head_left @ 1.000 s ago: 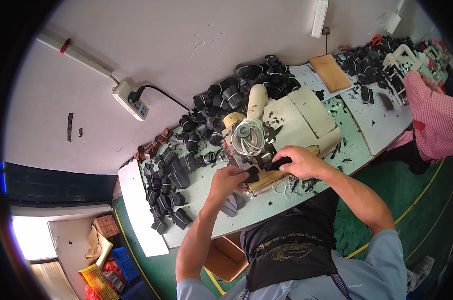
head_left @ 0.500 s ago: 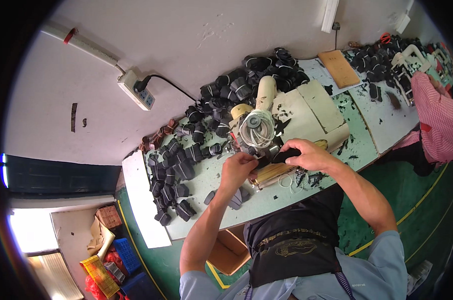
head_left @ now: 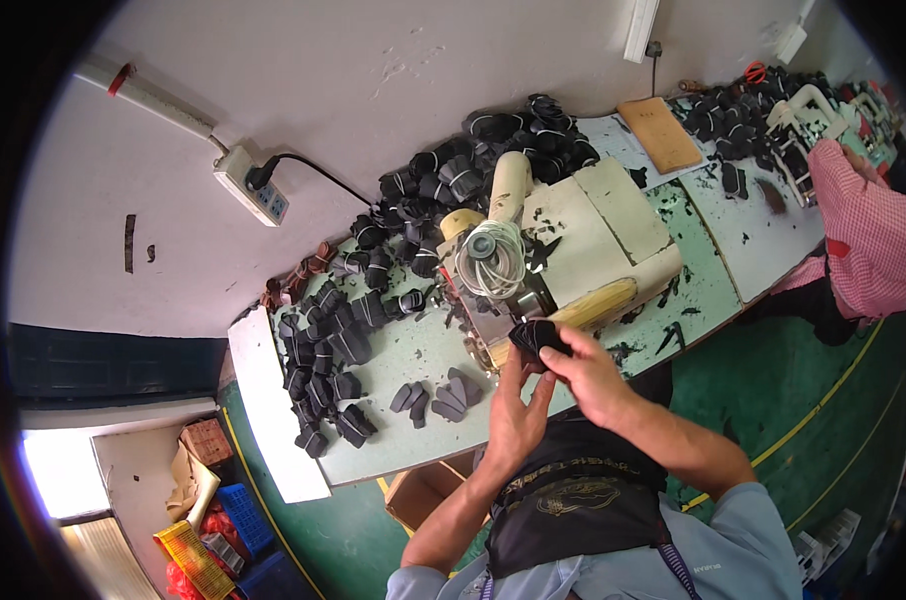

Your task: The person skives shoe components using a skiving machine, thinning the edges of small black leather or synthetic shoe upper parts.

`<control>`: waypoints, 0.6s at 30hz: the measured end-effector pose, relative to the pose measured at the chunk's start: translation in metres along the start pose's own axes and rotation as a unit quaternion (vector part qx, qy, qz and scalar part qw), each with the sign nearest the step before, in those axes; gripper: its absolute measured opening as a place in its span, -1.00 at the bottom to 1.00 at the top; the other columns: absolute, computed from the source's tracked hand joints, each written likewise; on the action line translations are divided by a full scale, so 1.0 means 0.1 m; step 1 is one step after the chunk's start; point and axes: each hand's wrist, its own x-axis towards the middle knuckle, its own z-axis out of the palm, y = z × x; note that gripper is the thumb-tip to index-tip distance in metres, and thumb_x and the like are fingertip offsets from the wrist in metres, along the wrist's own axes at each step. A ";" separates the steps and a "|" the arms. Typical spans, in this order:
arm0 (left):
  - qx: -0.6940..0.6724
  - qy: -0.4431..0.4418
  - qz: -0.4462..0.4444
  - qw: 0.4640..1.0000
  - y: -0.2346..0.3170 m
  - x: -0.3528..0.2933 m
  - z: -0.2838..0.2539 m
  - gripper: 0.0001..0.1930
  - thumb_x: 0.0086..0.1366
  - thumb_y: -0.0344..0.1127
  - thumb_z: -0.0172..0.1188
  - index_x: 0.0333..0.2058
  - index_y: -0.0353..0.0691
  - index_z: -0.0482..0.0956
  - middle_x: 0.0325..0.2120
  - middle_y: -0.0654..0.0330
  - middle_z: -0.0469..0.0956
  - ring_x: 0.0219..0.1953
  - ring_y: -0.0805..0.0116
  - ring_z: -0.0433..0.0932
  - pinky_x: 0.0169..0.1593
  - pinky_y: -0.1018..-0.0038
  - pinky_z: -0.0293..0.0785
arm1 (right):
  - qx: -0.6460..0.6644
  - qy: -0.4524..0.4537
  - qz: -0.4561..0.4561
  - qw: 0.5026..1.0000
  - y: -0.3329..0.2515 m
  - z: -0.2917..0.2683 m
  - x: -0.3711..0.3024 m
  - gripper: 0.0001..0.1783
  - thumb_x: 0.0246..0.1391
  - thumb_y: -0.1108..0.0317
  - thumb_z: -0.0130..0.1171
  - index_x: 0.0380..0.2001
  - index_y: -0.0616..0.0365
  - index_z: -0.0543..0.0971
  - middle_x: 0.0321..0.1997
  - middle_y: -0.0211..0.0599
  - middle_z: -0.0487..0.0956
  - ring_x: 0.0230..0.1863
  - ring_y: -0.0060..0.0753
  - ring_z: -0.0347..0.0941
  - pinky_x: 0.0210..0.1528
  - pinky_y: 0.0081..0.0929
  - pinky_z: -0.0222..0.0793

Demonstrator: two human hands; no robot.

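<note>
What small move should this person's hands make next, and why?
Perhaps gently even up the stack of black pieces between both hands. The left hand supports it from below while the right hand grips its side, and its layered edges look slightly fanned, so squaring them seems a sensible small step.

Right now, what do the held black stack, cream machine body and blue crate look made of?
Black stack: probably fabric; matte, thin layers.
Machine body: likely painted metal; smooth cream shell, plastic possible.
Blue crate: likely plastic; uniform colour, gridded wall.
</note>
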 end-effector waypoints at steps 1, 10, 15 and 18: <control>0.085 0.036 0.058 0.994 0.00 -0.01 0.04 -0.31 0.35 -0.44 0.18 0.34 -0.49 0.07 0.16 -0.20 0.39 0.13 0.04 0.49 0.10 0.26 0.48 | 0.028 -0.004 0.020 0.999 0.03 0.06 -0.04 -0.63 0.29 0.45 0.05 0.14 0.24 0.46 -0.08 -0.42 0.55 -0.01 -0.57 0.41 0.12 -0.51 0.31; 0.290 -0.014 0.120 0.949 0.07 0.08 -0.30 -0.41 0.24 -0.61 -0.02 0.29 -0.33 0.28 0.16 -0.19 0.39 0.15 -0.19 0.42 0.22 0.16 0.35 | 0.067 -0.039 0.228 0.971 0.17 0.18 -0.18 -0.61 0.43 0.19 -0.09 0.16 0.17 0.44 0.11 -0.33 0.48 0.08 -0.52 0.39 0.07 -0.45 0.39; 0.184 -0.115 0.014 0.976 0.18 0.52 -0.82 -0.55 0.36 -0.39 0.07 0.21 -0.28 0.40 -0.01 0.02 0.58 -0.03 0.19 0.59 0.11 0.40 0.46 | -0.308 -0.143 0.043 0.939 0.16 -0.32 0.12 -0.77 0.32 0.31 0.09 -0.09 0.19 0.61 -0.22 -0.39 0.64 -0.22 -0.48 0.53 -0.12 -0.49 0.46; 0.125 -0.124 -0.110 0.978 0.11 0.66 -0.98 -0.69 0.40 -0.36 0.10 0.05 -0.36 0.53 -0.19 0.16 0.63 -0.20 0.52 0.57 -0.10 0.50 0.53 | -0.457 -0.029 -0.155 0.875 -0.17 -0.28 0.27 -0.76 0.22 0.30 0.17 -0.15 0.22 0.59 -0.29 -0.14 0.63 -0.28 -0.25 0.58 -0.18 -0.31 0.47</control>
